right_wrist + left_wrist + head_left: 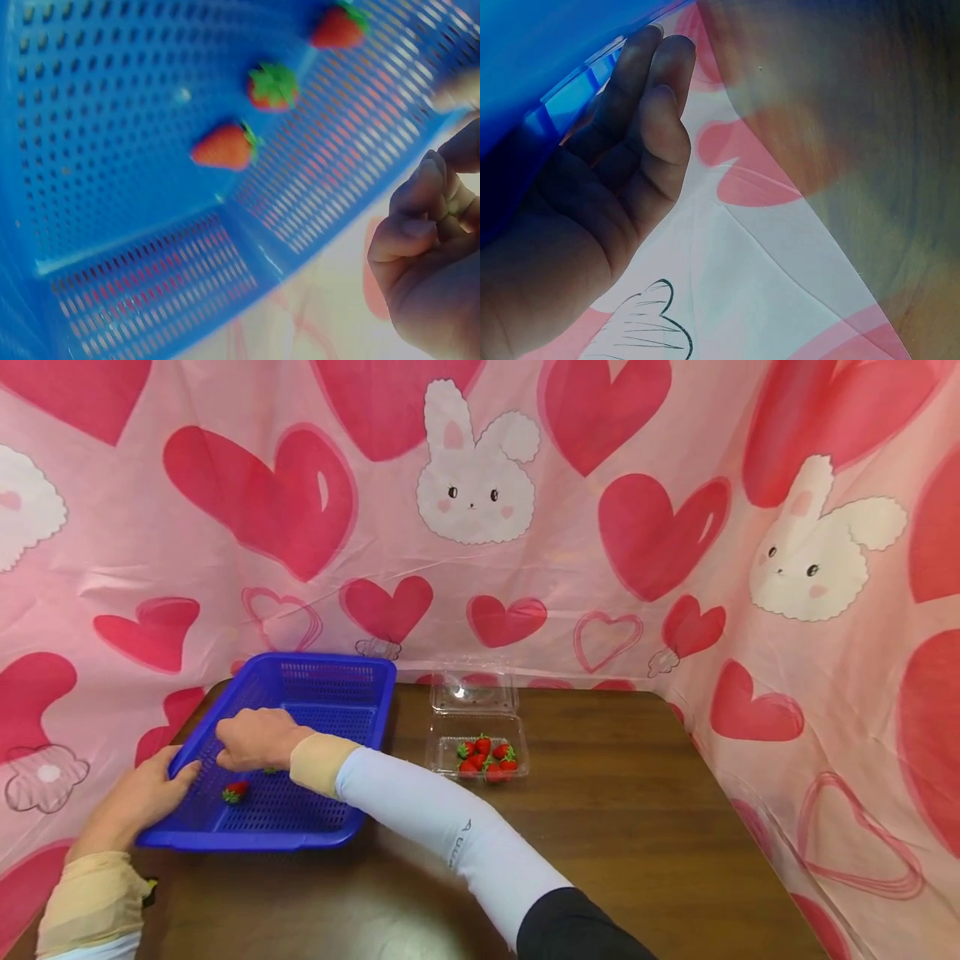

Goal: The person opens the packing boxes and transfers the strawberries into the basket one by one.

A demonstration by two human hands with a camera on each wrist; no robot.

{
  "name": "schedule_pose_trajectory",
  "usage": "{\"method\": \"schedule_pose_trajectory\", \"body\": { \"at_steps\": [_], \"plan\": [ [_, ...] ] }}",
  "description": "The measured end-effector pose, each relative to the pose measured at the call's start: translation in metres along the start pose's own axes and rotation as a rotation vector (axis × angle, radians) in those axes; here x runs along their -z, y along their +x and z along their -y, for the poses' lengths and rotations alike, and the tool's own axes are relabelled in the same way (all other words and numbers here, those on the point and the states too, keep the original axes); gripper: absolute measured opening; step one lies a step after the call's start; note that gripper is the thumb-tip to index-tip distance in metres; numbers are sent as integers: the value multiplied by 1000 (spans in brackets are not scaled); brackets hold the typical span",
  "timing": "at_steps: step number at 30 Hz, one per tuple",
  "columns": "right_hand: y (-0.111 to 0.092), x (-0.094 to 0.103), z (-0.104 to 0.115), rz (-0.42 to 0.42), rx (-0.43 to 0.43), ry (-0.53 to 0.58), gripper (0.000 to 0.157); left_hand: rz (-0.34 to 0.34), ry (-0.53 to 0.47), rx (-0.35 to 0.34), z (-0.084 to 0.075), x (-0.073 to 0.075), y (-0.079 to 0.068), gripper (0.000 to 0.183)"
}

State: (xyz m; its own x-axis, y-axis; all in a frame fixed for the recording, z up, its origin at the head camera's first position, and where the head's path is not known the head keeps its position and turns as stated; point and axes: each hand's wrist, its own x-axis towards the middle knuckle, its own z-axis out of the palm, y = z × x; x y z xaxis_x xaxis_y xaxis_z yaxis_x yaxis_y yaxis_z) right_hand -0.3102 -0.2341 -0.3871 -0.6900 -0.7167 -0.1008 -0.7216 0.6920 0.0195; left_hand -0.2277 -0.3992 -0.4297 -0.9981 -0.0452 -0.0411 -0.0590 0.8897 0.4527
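Observation:
My left hand (146,797) holds the left rim of a blue plastic basket (277,841), thumb over the edge. In the left wrist view, the other fingers (664,124) lie along the basket's outer side. Over the basket's left part hovers my right hand (258,739), fingers curled, with no fruit showing in its grasp. Three strawberries show in the right wrist view: one on its side (225,148), one with leaves facing up (274,86), and another (340,28) beyond them. The head view shows one strawberry (236,792) plainly; my right hand mostly hides the others.
Right of the basket, a clear plastic clamshell box (442,752) stands with its lid (480,693) raised at the back. Several strawberries (487,758) lie in it. The brown wooden table (600,827) meets a pink heart-and-rabbit cloth (570,560) behind and at the sides.

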Motion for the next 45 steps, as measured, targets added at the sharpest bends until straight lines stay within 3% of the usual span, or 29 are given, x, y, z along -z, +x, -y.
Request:
{"method": "schedule_pose_trajectory", "body": {
  "at_steps": [5, 11, 18, 24, 29, 38, 40, 45],
  "plan": [
    [-11, 28, -20, -73, 5, 38, 15, 20, -1, 18, 0, 0, 1, 62],
    [-34, 51, -62, -191, 12, 77, 16, 43, 0, 19, -1, 2, 2, 68],
    [-57, 55, -112, -350, 63, 87, 18, 28, 16, -3, 0, 2, -2, 65],
    [-80, 51, -148, -411, 47, 55, 15, 55, 9, 19, -1, 2, -1, 67],
    [-99, 46, -175, -405, 34, 41, 13, 62, 13, 22, -2, 2, 0, 68],
    [-126, 14, -216, -390, 91, 39, 5, 22, 10, 10, -1, 0, -2, 64],
    [-132, 8, -222, -378, 94, 47, 5, 39, 9, 17, -1, 0, -2, 66],
    [-149, -10, -235, -211, 28, 16, 8, 41, 10, 24, -3, 0, -3, 67]
  ]
}}
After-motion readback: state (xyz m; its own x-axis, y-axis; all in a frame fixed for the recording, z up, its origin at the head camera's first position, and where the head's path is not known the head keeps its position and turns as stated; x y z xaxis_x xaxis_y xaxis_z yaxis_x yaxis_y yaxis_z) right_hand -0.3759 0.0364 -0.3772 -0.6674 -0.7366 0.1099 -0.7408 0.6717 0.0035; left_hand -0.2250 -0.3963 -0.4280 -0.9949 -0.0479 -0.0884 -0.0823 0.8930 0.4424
